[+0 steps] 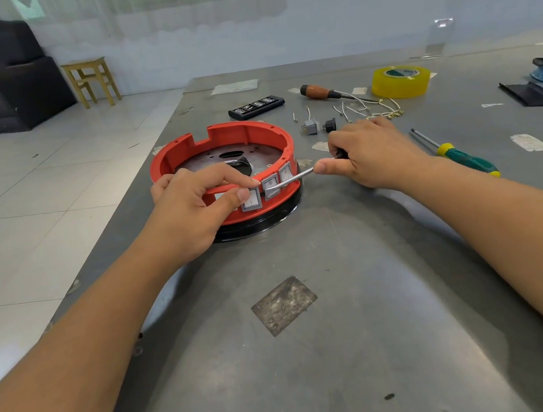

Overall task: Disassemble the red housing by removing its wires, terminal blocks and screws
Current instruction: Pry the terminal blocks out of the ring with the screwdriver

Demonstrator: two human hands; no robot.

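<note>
The red housing [221, 150] sits on a black base [265, 222] on the grey metal worktop [315, 338], toward eleven o'clock from the middle of the view. Three grey switches are set in its near wall; the left hand [191, 209] reaches over the rim and pinches the leftmost switch [251, 201] between thumb and forefinger. The right hand [367, 155], at about one o'clock, has its fingers curled around the handle of a screwdriver [294, 178], whose metal shaft points left with its tip at the edge of the middle switch [271, 185]. Farther back at twelve to one o'clock lie two removed switches [310, 126], loose white wires [371, 110], a wooden-handled screwdriver [317, 91], a black bit case [256, 106] and a roll of yellow tape [400, 81]. A green-and-yellow screwdriver [457, 155] lies at two o'clock, just beyond the right wrist.
</note>
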